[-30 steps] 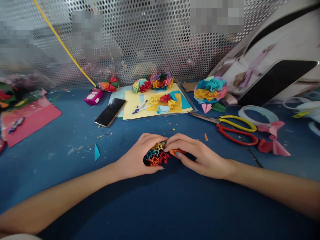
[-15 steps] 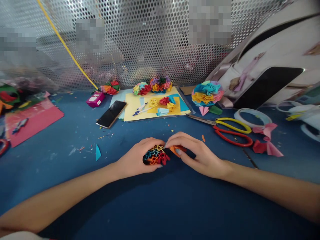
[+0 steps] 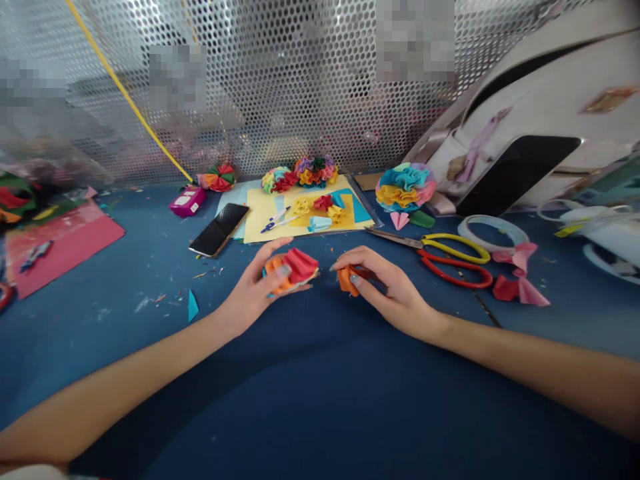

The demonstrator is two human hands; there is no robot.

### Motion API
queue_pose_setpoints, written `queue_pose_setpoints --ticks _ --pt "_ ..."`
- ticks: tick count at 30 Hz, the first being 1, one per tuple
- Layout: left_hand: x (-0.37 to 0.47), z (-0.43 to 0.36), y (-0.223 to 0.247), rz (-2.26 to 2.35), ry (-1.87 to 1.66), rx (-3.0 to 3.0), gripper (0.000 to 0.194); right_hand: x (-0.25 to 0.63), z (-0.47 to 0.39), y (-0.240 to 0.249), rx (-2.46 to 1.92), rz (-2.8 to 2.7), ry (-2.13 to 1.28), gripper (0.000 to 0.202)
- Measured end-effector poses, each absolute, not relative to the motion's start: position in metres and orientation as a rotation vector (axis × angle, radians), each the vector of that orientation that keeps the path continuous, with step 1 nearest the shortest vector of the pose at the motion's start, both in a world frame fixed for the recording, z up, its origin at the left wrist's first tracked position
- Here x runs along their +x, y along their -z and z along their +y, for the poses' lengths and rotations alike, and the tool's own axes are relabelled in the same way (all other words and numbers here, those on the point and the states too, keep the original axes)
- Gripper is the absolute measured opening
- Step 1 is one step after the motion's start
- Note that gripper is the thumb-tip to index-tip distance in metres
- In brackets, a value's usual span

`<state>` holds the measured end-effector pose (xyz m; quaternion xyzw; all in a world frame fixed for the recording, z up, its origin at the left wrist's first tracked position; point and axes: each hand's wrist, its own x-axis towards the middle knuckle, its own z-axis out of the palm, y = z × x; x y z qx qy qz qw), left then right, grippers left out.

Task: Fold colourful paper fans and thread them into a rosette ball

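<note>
Above the blue table (image 3: pixel 280 407), my left hand (image 3: pixel 251 288) is wrapped round a ruffled paper ball (image 3: pixel 300 267) of several colours. Its red and orange folds face up, with a little blue and yellow at the edges. My right hand (image 3: pixel 387 287) pinches a small orange folded paper piece (image 3: pixel 347 281) between thumb and fingers. A gap separates the orange piece from the ball. Beyond the hands, several small paper pieces (image 3: pixel 325 203) in red, yellow and light blue lie on yellow sheets (image 3: pixel 257 220).
Scissors (image 3: pixel 450 257) with yellow and red handles lie right of my hands, beside a white tape roll (image 3: pixel 493 233) and pink paper pieces (image 3: pixel 523 273). A phone (image 3: pixel 219 230) rests back left. Finished paper balls (image 3: pixel 406 187) stand near the perforated metal screen (image 3: pixel 280 87). A pale bag (image 3: pixel 550 87) stands right.
My left hand has moved slightly left and up and turned the ball, so its folded red and orange side shows instead of the curled ends. The orange piece is now farther from it.
</note>
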<state>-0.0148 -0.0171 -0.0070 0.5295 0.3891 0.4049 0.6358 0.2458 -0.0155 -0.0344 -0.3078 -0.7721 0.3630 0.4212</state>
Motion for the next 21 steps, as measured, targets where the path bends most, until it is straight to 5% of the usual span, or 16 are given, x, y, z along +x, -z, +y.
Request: queue_pose_setpoints --ticks 7,14,21 --pt "-0.01 -0.013 -0.005 0.837 -0.812 0.807 0.071 0.243 -0.01 0.035 -0.836 -1.821 -1.066 0.021" --pt "-0.017 -0.009 0.009 0.869 -0.785 0.883 0.051 0.244 -0.009 0.033 -0.872 -1.863 -1.045 0.021" --pt "-0.029 -0.004 0.005 1.195 -0.812 1.736 0.044 0.246 -0.008 0.035 -0.905 -1.913 -1.019 0.023"
